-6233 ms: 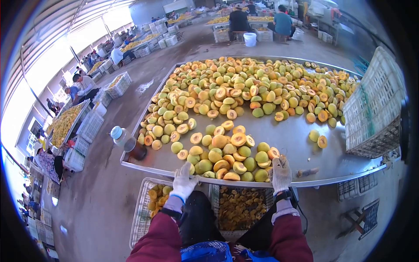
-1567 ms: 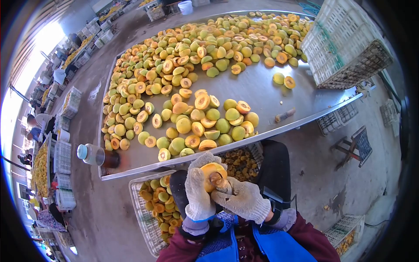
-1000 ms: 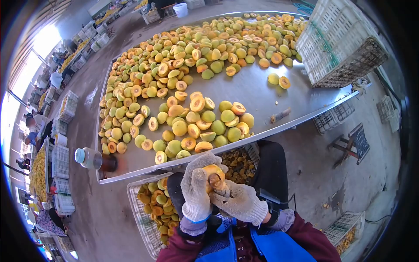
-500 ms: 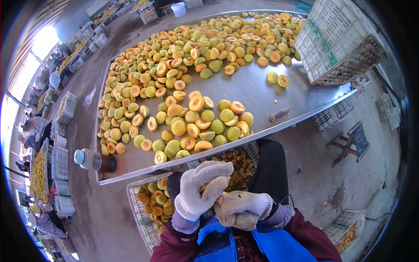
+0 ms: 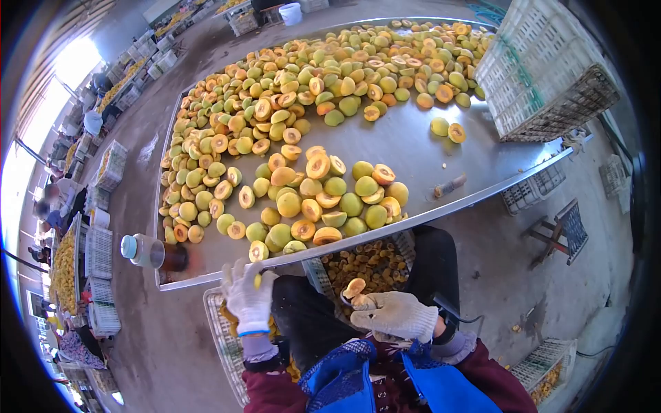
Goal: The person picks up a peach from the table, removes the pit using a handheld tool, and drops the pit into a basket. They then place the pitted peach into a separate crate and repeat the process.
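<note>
My left hand (image 5: 248,296), in a whitish knit glove, hangs over the crate of peach halves (image 5: 215,310) at my left with its fingers spread. A small yellow piece of peach (image 5: 257,281) shows by its fingers; whether it touches them I cannot tell. My gloved right hand (image 5: 396,315) is closed around a small tool with a curved metal end (image 5: 345,297), its handle hidden in the fist. An orange-brown bit, pit or flesh (image 5: 354,288), sits at the tool's tip. Below lies a crate of brown pits and scraps (image 5: 365,268) between my knees.
Halved peaches (image 5: 289,203) cover much of the metal table (image 5: 413,155). A jar with a blue lid (image 5: 153,252) stands at its left corner, a white crate (image 5: 551,76) at its right. A short stick-like object (image 5: 449,186) lies near the edge. A folding stool (image 5: 561,230) is at right.
My hands were together in front of me, the left closed on a piece of peach. The left has moved away to the left and opened; the right stays near the middle with the tool.
</note>
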Demonstrator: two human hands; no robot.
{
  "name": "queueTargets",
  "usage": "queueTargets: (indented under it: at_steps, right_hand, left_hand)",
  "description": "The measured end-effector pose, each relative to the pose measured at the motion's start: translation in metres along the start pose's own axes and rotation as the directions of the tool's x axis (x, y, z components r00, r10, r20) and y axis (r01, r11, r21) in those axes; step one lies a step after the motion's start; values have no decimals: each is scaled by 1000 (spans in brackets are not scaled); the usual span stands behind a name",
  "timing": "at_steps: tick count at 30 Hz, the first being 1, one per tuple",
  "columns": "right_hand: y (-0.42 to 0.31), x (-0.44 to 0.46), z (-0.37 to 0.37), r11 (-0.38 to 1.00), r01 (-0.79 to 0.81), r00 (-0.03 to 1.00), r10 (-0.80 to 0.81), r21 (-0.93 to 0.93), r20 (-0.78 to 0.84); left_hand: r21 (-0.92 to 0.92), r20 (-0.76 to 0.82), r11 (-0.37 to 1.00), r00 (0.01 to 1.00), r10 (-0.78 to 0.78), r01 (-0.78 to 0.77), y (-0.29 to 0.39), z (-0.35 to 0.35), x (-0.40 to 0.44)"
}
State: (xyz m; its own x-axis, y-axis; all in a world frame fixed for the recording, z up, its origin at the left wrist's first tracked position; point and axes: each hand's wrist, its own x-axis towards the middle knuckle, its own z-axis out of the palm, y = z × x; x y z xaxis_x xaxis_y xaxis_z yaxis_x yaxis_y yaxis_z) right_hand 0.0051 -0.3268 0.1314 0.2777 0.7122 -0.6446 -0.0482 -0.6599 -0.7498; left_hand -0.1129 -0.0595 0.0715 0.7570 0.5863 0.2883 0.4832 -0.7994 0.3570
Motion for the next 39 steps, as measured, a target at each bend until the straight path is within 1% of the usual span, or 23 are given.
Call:
queueTargets:
  at_steps: [1, 2, 3, 4, 6, 7, 9, 10, 11, 12, 13, 14, 15, 17, 18, 21, 23, 25, 27, 29, 36, 38, 39]
  right_hand:
    - [-4, 2, 2, 1000, 3, 1000, -3, -1, 1]
    - [-8, 2, 5, 994, 22, 1000, -24, 107, 11]
    - [-10, 2, 7, 976, 37, 999, -42, 213, 18]
    - [-12, 2, 6, 985, -1, 1000, -4, 174, 28]
    - [-21, -5, -1, 989, -9, 1000, 10, 145, -8]
    - [-23, -8, -4, 993, -16, 999, 21, 118, -40]
    - [-16, -11, -3, 969, -28, 996, 48, 245, -77]
    - [-11, -13, -2, 929, -32, 993, 73, 369, -96]
    - [-7, -11, -1, 927, -32, 992, 75, 373, -102]
    - [-3, -7, 1, 915, 29, 988, 34, 402, -148]
    - [-1, -5, 3, 900, 87, 982, -5, 428, -189]
    - [-2, -3, 4, 899, 83, 983, -3, 430, -183]
    - [-5, -1, 5, 874, 87, 982, 5, 477, -188]
    - [-12, 3, 7, 848, 91, 982, 9, 522, -186]
    - [-17, 2, 8, 887, 100, 971, 11, 451, -237]
    - [-23, 3, 9, 960, 139, 929, -41, 242, -369]
    - [-20, 3, 13, 982, 161, 893, -101, 102, -439]
    - [-13, 7, 19, 963, 260, 800, -253, -66, -545]
    - [-12, 6, 23, 961, 256, 779, -270, -105, -566]
    - [-11, 4, 25, 956, 253, 758, -289, -146, -585]
    - [-9, 4, 34, 949, 203, 736, -310, -240, -603]
    - [-6, 5, 38, 947, 243, 729, -322, -211, -604]
    - [-5, 5, 40, 931, 347, 742, -349, -116, -572]
  left_hand:
    - [2, -17, 999, 999, 45, -45, 7, 13, 4]
    - [-391, 59, 917, 996, -65, 83, 20, 30, 8]
    - [-380, 150, 925, 987, 60, 1, 27, 46, 18]
    - [-189, 183, 966, 960, 211, -177, 43, 55, 31]
    - [110, 225, 942, 931, 287, -317, 59, 88, 48]
    - [102, 227, 941, 928, 294, -323, 56, 99, 56]
    - [28, 597, 979, 789, 144, -200, 63, 104, 80]
    - [21, 601, 978, 785, 154, -208, 64, 105, 76]
    - [-287, 565, 955, 818, 106, 74, 61, 106, 67]
    - [-556, 551, 764, 834, 42, 328, 59, 104, 58]
    - [-737, 560, 438, 828, -31, 515, 57, 102, 53]
    - [-741, 641, 280, 767, 24, 610, 69, 76, 54]
    - [-740, 640, 279, 768, 16, 611, 76, 62, 47]
    - [-789, 610, -40, 789, 76, 613, 92, 41, 29]
    - [-772, 620, -112, 780, 84, 626, 101, 28, 25]
    - [-806, 568, -129, 817, 102, 577, 121, 10, 13]
    - [-776, 611, -74, 775, 161, 627, 116, 8, 3]
    - [-778, 601, -126, 788, 135, 615, 123, 4, -6]
    - [-807, 545, -144, 816, 191, 573, 123, 4, -12]
    - [-770, 563, -279, 817, 126, 574, 126, 3, -17]
    - [-821, 469, -293, 871, 146, 491, 135, -12, -24]
    - [-938, 337, -58, 937, 90, 343, 134, -9, -29]
    - [-937, 338, -59, 937, 94, 344, 136, -10, -30]
